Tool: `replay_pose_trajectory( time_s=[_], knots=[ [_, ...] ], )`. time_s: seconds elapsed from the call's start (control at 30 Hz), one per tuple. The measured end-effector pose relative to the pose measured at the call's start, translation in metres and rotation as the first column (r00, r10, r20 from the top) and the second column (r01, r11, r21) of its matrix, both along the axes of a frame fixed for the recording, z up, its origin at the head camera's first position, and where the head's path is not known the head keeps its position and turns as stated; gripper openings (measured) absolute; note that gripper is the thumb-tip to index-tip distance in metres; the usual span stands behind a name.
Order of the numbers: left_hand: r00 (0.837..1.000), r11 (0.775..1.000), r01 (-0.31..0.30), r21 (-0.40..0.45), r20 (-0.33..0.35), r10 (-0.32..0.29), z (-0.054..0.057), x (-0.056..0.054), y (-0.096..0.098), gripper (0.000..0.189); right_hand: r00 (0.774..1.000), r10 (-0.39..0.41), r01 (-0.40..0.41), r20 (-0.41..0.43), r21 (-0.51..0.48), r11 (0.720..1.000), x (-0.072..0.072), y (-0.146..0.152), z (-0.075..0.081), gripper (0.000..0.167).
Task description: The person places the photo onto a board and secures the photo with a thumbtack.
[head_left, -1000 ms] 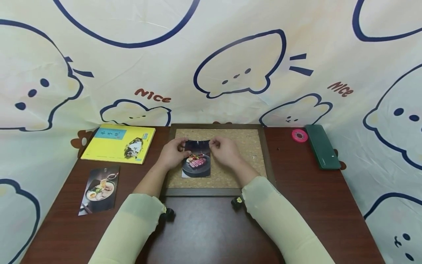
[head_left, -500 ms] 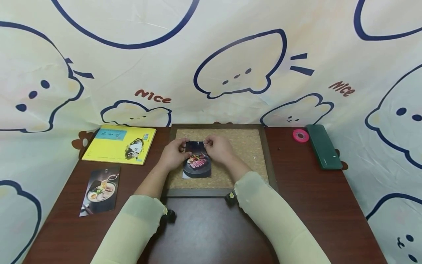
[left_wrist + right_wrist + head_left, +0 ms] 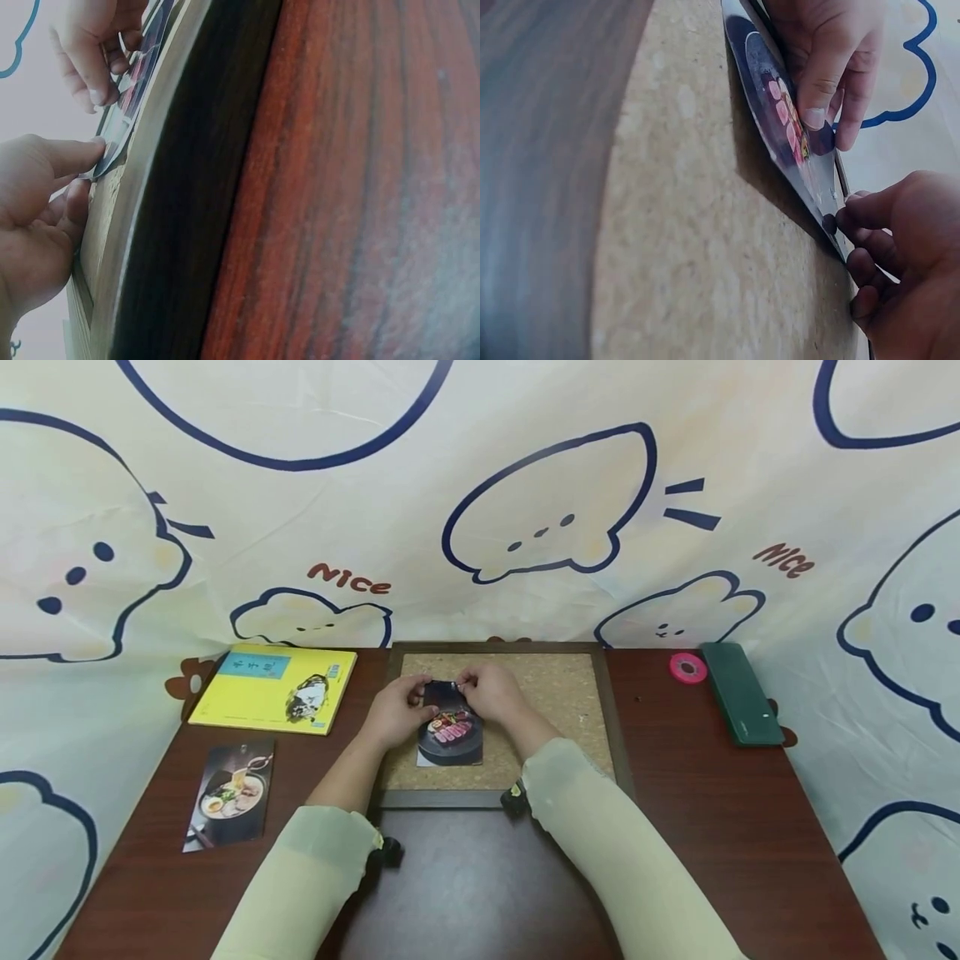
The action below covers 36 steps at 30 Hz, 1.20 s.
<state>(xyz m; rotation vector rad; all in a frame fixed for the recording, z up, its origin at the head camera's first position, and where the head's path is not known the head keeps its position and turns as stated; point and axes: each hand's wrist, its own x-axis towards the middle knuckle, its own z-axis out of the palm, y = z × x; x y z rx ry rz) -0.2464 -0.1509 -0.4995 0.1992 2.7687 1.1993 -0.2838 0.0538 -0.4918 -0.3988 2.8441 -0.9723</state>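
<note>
The left hand [image 3: 393,714] and right hand [image 3: 491,693] pinch the dark, rectangular food photo [image 3: 450,745], partly raised off the wood-framed tan cork board [image 3: 573,693]; 1 pulling harder could skew it.

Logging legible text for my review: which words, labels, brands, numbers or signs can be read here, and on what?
"Nice": left red lettering, on the patterned backdrop.
"Nice": right red lettering, same backdrop.
Too small to read: characters on the blue label of the yellow book, and its small print.
Too small: pale mark on the green object.
No writing can be made out on the held photo.
</note>
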Motion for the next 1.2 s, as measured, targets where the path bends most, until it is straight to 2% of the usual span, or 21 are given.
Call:
replay_pose_trajectory(
  time_s=[0.13,0.3,0.6,0.9,1.2],
  knots=[
    [1.000,1.000,0.000,0.003,-0.017,0.000,-0.002,0.001,0.001,0.057,1.000,0.021,-0.020,-0.013,0.040,0.999,-0.004,-0.002,0.000,0.014],
    [1.000,1.000,-0.006,0.008,-0.006,0.006,-0.004,0.001,0.003,0.057,0.999,0.045,-0.045,0.006,0.079,0.996,-0.007,-0.003,0.002,0.014],
    [1.000,1.000,0.000,-0.006,-0.016,0.000,-0.005,0.002,0.003,0.057,0.995,0.061,-0.072,0.073,0.162,0.984,-0.010,-0.009,0.004,0.022],
    [1.000,1.000,0.003,-0.015,-0.013,-0.004,-0.002,0.001,0.000,0.056,0.993,0.073,-0.088,0.095,0.163,0.983,-0.016,-0.014,0.007,0.027],
    [1.000,1.000,-0.002,-0.008,-0.012,0.002,-0.003,0.002,0.001,0.056,0.987,0.110,-0.130,0.115,0.183,0.975,-0.020,-0.014,0.007,0.024]
  ],
)
